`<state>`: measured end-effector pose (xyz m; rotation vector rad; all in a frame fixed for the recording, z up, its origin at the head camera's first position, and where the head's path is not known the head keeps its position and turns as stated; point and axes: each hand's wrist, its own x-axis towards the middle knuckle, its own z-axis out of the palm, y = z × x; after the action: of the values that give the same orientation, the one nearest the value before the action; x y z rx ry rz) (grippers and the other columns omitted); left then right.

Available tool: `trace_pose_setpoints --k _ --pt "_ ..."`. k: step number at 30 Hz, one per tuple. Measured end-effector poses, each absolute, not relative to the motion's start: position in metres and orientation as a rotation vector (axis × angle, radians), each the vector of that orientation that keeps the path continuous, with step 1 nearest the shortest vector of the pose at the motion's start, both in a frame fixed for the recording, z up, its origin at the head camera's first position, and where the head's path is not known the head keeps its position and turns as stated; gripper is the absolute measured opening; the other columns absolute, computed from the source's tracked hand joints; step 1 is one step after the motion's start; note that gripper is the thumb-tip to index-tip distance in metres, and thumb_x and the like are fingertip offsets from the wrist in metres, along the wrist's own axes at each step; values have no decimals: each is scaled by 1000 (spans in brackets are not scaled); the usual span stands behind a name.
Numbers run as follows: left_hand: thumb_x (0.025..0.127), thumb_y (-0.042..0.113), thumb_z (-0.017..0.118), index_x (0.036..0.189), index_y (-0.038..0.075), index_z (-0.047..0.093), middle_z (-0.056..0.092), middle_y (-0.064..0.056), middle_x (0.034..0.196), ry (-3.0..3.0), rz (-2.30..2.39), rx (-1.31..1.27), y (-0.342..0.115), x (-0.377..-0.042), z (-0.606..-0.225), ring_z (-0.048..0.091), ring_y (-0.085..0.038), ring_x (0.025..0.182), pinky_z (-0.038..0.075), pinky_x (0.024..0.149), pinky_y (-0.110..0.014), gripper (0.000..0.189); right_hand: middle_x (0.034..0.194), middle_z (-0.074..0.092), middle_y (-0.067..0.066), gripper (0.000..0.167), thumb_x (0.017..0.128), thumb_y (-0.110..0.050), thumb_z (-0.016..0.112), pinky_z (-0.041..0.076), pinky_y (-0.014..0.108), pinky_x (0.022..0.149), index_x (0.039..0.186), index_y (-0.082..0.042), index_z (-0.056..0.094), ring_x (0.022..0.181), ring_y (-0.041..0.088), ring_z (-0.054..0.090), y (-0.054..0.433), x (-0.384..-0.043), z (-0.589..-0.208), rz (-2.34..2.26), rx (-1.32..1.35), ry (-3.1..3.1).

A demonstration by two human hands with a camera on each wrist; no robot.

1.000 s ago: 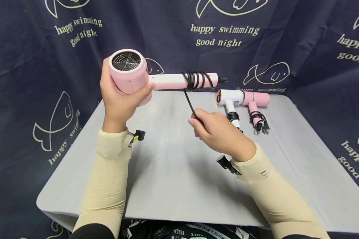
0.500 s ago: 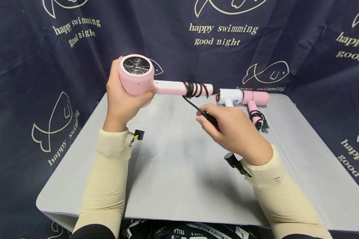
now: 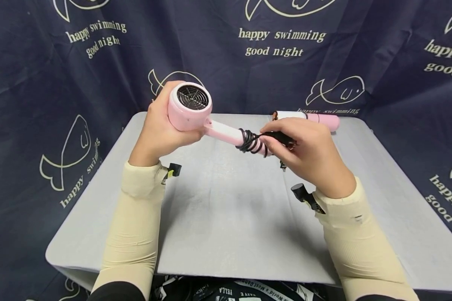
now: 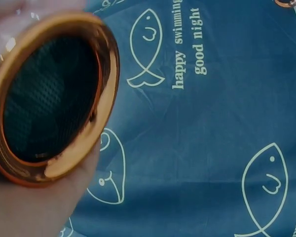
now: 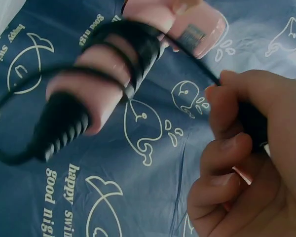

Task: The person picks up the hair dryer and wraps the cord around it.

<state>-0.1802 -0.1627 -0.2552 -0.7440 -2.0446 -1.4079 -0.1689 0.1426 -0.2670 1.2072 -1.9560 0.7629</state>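
A pink hair dryer (image 3: 186,115) is held up above the table, its round black grille facing up toward the head camera. My left hand (image 3: 160,129) grips its body, thumb along the near side. The copper-rimmed nozzle (image 4: 108,94) fills the left of the left wrist view. Several turns of black power cord (image 3: 248,141) wrap the handle (image 3: 224,131). My right hand (image 3: 310,152) pinches the cord's plug end (image 3: 280,137) beside the handle's end. In the right wrist view a cord loop (image 5: 5,160) bows out from the ribbed strain relief (image 5: 61,126).
A white hair dryer (image 3: 290,115) and another pink hair dryer (image 3: 327,121) lie at the back right of the grey table (image 3: 218,234), partly behind my right hand. A dark blue curtain (image 3: 226,67) with fish prints hangs behind.
The hair dryer has moved right and lower, and its handle now tilts down to the right. My right hand has shifted right and up to the handle's end, its grip now at the plug.
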Motion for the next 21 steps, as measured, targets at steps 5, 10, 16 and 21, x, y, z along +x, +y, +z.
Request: trace_pose_setpoints --k 5,10,16,21 --pt "58 -9 86 127 2 60 71 -4 110 -2101 -1385 -847 -162 -178 -256 64 -15 103 51 94 -31 74 85 74 -1 14 83 -6 85 40 16 63 96 -6 79 68 5 52 145 -175 -269 832 1234 -1901" --pt "57 -9 88 126 2 61 70 -2 111 -2100 -1448 -923 -160 -176 -255 63 -17 105 50 98 -33 75 82 71 -3 18 80 -8 89 38 17 59 95 -9 79 66 6 50 147 -182 -273 883 1219 -1914" --pt "55 -12 88 126 -1 62 68 -6 111 -2040 -1568 -1004 -158 -173 -254 61 -24 107 49 100 -36 76 93 71 -2 24 79 -10 90 45 22 62 100 -10 79 84 10 60 146 -194 -281 1018 1217 -1975" --pt "55 -11 89 125 -4 62 68 -6 110 -2009 -1559 -1022 -157 -171 -253 61 -24 106 49 100 -35 76 102 65 3 23 79 -7 89 46 26 78 100 -13 82 96 16 57 139 -198 -288 1111 1215 -2003"
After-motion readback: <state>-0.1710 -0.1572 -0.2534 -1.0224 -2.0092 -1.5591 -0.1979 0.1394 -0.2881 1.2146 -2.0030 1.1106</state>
